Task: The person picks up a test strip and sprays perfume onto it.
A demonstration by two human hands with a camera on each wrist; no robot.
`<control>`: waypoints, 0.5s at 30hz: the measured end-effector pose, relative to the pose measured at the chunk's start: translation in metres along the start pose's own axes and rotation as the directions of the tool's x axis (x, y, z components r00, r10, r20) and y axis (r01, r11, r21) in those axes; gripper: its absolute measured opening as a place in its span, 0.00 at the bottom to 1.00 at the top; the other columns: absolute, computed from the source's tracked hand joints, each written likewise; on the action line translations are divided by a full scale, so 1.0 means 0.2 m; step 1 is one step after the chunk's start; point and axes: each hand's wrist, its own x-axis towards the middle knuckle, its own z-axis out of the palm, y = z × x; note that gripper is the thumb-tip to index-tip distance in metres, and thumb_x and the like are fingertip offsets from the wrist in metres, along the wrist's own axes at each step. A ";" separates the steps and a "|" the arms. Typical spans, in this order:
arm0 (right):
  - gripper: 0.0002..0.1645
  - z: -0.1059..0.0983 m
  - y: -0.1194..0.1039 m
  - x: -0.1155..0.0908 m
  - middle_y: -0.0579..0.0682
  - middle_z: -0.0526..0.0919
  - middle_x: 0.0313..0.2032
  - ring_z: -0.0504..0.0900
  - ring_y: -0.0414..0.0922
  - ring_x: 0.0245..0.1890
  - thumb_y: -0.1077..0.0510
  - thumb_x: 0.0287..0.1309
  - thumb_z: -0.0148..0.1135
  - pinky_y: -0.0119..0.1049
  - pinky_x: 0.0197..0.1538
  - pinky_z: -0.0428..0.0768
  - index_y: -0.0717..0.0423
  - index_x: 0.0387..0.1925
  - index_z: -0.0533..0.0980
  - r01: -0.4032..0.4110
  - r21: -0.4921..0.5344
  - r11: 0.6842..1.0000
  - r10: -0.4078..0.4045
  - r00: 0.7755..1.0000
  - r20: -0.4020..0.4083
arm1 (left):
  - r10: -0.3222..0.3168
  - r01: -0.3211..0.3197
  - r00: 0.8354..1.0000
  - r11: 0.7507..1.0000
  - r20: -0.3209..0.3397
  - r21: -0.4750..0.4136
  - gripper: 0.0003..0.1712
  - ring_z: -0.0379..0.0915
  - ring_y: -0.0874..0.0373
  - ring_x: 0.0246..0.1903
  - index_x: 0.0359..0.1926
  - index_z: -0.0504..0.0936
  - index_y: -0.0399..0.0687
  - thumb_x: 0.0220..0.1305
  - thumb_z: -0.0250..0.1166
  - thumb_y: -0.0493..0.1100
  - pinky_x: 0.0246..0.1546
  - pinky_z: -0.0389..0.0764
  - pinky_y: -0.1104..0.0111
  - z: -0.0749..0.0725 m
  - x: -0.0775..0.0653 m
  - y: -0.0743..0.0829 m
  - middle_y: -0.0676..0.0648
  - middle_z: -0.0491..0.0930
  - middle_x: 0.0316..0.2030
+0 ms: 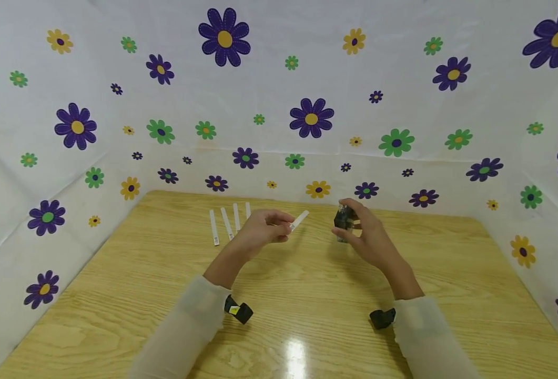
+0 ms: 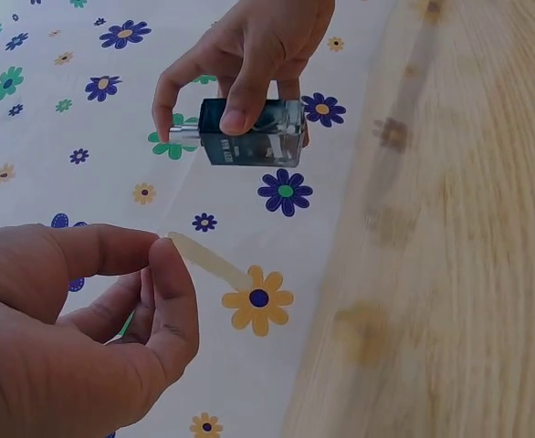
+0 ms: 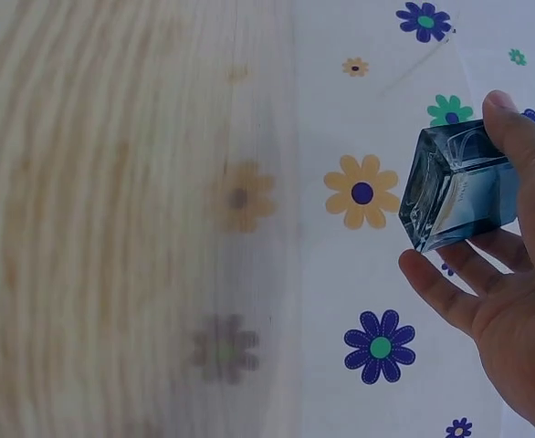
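1. Pinches a white strip (image 1: 300, 219) by one end between thumb and index finger of the left hand (image 1: 265, 229), above the wooden table (image 1: 288, 295), with the free end pointing away and rightward.
2. Grips a bluish glass bottle (image 2: 260, 148) in the right hand (image 1: 368, 234), with index fingertip at the silver nozzle (image 2: 185, 136).
3. Holds the bottle roughly upright, lifted off the table, right of the strip and apart from it.
4. Has four more strips (image 1: 214, 227) lying on the table, left of the left hand and partly behind it.
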 end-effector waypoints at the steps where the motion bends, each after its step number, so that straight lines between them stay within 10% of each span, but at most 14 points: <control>1: 0.41 0.00 0.00 0.00 0.62 0.71 0.65 0.78 0.60 0.57 0.54 0.67 0.69 0.59 0.56 0.81 0.48 0.75 0.60 -0.002 -0.001 1.000 0.002 1.000 0.003 | -0.008 0.008 1.000 1.000 0.003 -0.001 0.13 0.77 0.41 0.50 0.54 0.82 0.33 0.72 0.63 0.31 0.47 0.85 0.65 0.01 0.00 0.00 0.41 0.80 0.46; 15: 0.42 0.00 -0.01 0.00 0.61 0.72 0.63 0.75 0.59 0.59 0.54 0.67 0.69 0.60 0.57 0.79 0.47 0.76 0.60 0.036 -0.063 0.997 -0.035 0.999 0.028 | -0.029 0.029 0.999 1.000 0.018 0.001 0.12 0.79 0.46 0.47 0.54 0.83 0.34 0.72 0.62 0.31 0.48 0.85 0.63 0.04 -0.02 0.00 0.40 0.81 0.46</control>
